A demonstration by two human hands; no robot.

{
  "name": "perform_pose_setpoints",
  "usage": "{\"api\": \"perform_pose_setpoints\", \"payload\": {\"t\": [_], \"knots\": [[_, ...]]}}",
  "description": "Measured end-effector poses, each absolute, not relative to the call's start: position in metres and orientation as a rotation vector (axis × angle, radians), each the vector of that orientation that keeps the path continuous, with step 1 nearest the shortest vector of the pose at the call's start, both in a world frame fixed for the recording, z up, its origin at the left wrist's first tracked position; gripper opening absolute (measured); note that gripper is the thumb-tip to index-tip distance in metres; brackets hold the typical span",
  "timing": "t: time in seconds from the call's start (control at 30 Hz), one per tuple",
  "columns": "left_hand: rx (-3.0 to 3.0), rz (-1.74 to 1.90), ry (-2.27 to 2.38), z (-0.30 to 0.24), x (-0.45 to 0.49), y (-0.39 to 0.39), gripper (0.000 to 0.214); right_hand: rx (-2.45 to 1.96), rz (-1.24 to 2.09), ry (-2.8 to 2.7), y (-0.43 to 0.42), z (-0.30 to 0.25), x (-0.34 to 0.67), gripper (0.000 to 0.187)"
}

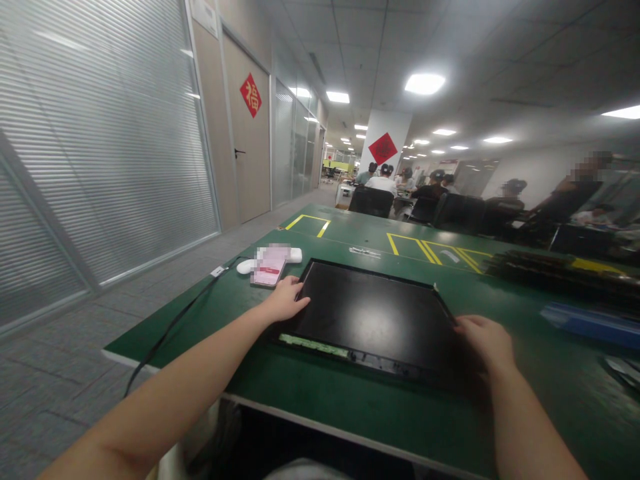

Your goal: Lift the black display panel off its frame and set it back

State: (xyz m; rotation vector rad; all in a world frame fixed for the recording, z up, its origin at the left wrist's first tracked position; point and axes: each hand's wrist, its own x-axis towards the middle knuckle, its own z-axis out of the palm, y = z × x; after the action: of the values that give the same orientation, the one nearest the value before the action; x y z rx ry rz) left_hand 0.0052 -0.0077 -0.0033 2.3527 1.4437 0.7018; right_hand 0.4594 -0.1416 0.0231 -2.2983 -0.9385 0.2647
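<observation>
A black flat display panel (375, 313) lies on the green table (380, 413) in front of me, with a thin green circuit strip (313, 345) along its near edge. My left hand (286, 300) grips the panel's left edge, fingers curled over it. My right hand (486, 340) holds the panel's right edge, fingers curled around the side. Both forearms reach in from the bottom.
A pink phone (270, 267) and a white device (247, 266) with a black cable lie left of the panel. Dark stacked trays (560, 267) and a blue strip (590, 323) sit at the right. Several people sit at tables behind. A corridor runs along the left.
</observation>
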Motion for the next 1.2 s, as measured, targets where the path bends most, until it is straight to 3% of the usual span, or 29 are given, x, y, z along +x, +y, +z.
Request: {"api": "perform_pose_setpoints", "payload": {"t": [0.3, 0.43, 0.63, 1.2], "knots": [[2.439, 0.721, 1.284, 0.01, 0.002, -0.02, 0.066, -2.292, 0.312, -0.899, -0.14, 0.018, 0.465, 0.03], [2.566, 0.514, 0.922, 0.029, -0.003, -0.03, 0.062, -2.279, 0.296, -0.917, -0.14, 0.016, 0.467, 0.03], [2.612, 0.292, 0.829, 0.042, -0.002, -0.039, 0.061, -2.264, 0.278, -0.909, -0.14, 0.017, 0.464, 0.03], [2.574, 0.336, 0.636, 0.047, -0.013, -0.034, 0.063, -2.336, 0.196, -0.982, -0.142, 0.022, 0.456, 0.032]]}}
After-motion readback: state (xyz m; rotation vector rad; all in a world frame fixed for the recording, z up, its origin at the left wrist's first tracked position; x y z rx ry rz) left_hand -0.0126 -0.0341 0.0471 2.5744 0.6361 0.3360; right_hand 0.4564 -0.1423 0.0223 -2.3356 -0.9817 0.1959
